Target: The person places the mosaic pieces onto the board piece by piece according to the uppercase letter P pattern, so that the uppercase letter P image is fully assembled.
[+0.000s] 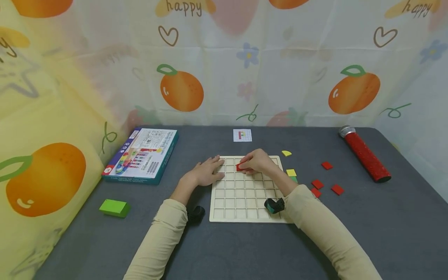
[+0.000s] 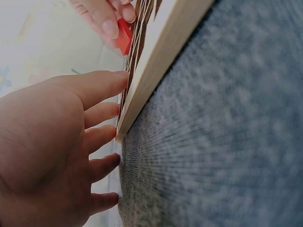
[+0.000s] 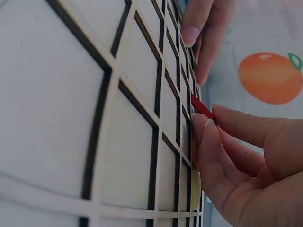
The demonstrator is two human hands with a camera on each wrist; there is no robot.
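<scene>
My right hand (image 1: 259, 161) pinches a small red square tile (image 3: 202, 107) between thumb and fingers. It holds the tile tilted over the far part of a pale wooden grid board (image 1: 241, 214). My left hand (image 1: 205, 172) lies with its fingers spread at the board's far left corner. In the left wrist view its thumb and nearer fingers touch the board's edge, while the outer fingertips rest on the table. A yellow piece (image 3: 195, 189) shows at the board's far side in the right wrist view, partly hidden by the right hand.
Several red tiles (image 1: 337, 189) lie right of the board, near yellow (image 1: 291, 172) and green pieces. A pattern card (image 1: 242, 135) lies behind it. A red microphone (image 1: 365, 155) is at the right; a box (image 1: 143, 155) and a green block (image 1: 114, 208) are at the left.
</scene>
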